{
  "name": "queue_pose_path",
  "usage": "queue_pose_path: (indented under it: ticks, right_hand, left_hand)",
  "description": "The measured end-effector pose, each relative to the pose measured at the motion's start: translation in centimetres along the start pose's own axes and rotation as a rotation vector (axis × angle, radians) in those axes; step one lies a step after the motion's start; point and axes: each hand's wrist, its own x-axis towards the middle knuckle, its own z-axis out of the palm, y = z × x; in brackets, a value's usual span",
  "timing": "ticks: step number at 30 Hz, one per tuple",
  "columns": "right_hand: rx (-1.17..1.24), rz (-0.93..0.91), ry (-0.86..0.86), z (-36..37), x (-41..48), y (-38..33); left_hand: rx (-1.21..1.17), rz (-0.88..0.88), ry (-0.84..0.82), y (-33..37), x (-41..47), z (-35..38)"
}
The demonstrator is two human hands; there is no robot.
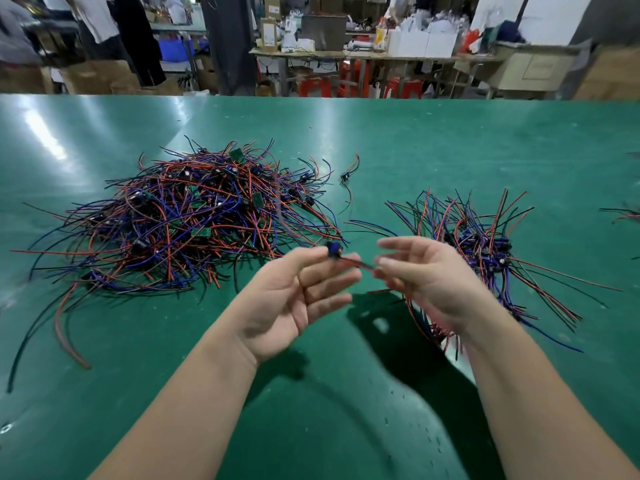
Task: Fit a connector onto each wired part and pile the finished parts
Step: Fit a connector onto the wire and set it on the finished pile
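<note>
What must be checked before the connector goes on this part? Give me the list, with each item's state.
1. Wired part gripped at the fingertips of the left hand: ok.
2. Its red wire pinched by the right hand: ok.
3. Connector ready in either hand: cannot tell, the fingertips are blurred.
4. Wire end straight and clean: cannot tell, too small to see.
5. Large pile and smaller pile lying apart on the green table: ok.
6. Stray part lying alone beyond the gap between the piles: not ok, it probably belongs in one of them.
</note>
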Motion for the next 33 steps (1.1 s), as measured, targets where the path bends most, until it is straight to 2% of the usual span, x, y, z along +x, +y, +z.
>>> queue_pose_path:
  ticks: [3, 6, 8, 10, 13, 15, 17, 20, 22, 25, 29, 33]
  right_hand:
    - [-0.063, -0.084, -0.112, 2.1, -0.8, 0.6]
    - [0.162, -0.139, -0.098, 3.7, -1.0, 0.8]
    - [0.295, -0.111, -0.058, 4.1, -1.0, 0.7]
    - [0.38, -0.06, -0.031, 3.9, -1.0, 0.6]
    - [0.458, -0.016, -0.067, 3.2, -0.9, 0.2]
    - [0.455, -0.003, -0.131, 2.6, -0.8, -0.1]
    - [0.402, -0.016, -0.183, 2.1, -0.8, -0.3]
    - [0.186, -0.087, -0.206, 1.8, -0.9, 0.1]
    - [0.051, -0.114, -0.194, 2.0, -0.9, 0.6]
    - [-0.095, -0.142, -0.088, 2.4, -0.8, 0.9]
    - [0.052, -0.093, 0.119, 1.5, -0.2, 0.1]
    - [0.253, -0.048, 0.228, -0.2, 0.1, -0.8]
  left_hand:
    - [-0.055, 0.083, 0.063, -0.3, 0.2, -0.1]
    - [0.057, 0.14, 0.184, -1.1, 0.4, 0.2]
    - [0.142, 0.191, 0.191, -1.9, 0.6, 0.3]
    - [0.284, 0.311, 0.147, -2.4, 0.6, 0.4]
    - [0.62, 0.558, -0.039, -3.2, 0.7, 0.1]
    - [0.683, 0.596, -0.06, -3.7, 0.8, 0.1]
    - [0.57, 0.517, 0.013, -3.5, 0.8, 0.2]
    - [0.359, 0.309, 0.04, -3.2, 0.7, 0.3]
    - [0.403, 0.295, 0.095, -3.3, 0.8, 0.2]
    - [0.483, 0.267, 0.162, -3.5, 1.0, 0.0]
    - [0.562, 0.227, 0.172, -3.2, 1.2, -0.4]
    - [0.771, 0.21, 0.144, -3.5, 1.1, -0.8]
